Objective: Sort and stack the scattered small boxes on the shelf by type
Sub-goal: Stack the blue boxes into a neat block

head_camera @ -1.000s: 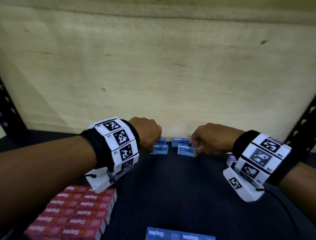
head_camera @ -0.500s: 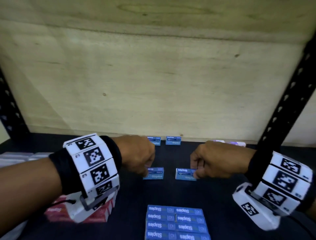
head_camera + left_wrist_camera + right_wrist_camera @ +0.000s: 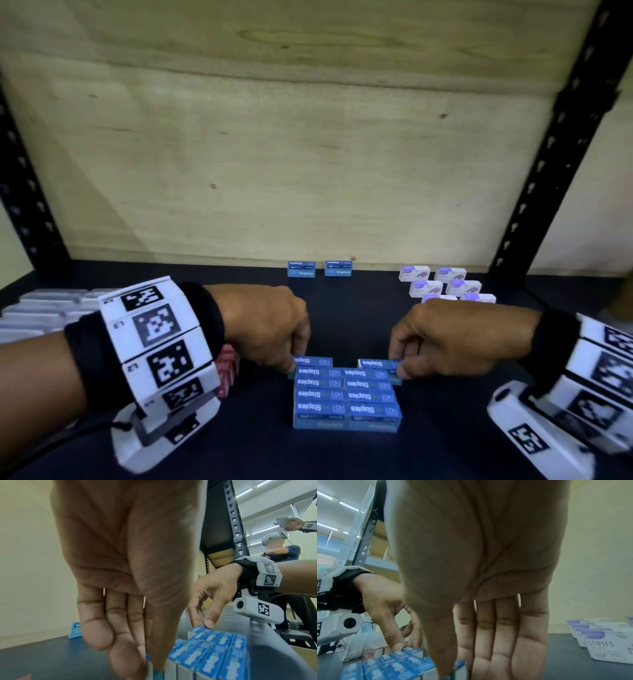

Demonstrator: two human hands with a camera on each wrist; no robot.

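A block of blue Staples boxes (image 3: 346, 397) lies in two columns on the dark shelf (image 3: 342, 455). My left hand (image 3: 274, 335) pinches a blue box (image 3: 313, 360) at the block's far left end, thumb and fingers on its short end. My right hand (image 3: 435, 339) pinches another blue box (image 3: 376, 363) at the far right end. In the left wrist view my left hand's fingertips (image 3: 150, 662) close on a box edge beside the blue block (image 3: 214, 655). In the right wrist view my right hand's fingers (image 3: 462, 662) hold a blue box (image 3: 458, 668).
Two blue boxes (image 3: 320, 269) stand upright at the back wall. White and purple staple boxes (image 3: 445, 284) sit in rows at back right. Red boxes (image 3: 227, 370) lie behind my left wrist, pale boxes (image 3: 44, 308) at far left. Black shelf posts (image 3: 555, 144) frame the sides.
Both hands have drawn back from the wall toward me, each carrying a blue box, and now hold them at the far end of the blue block.
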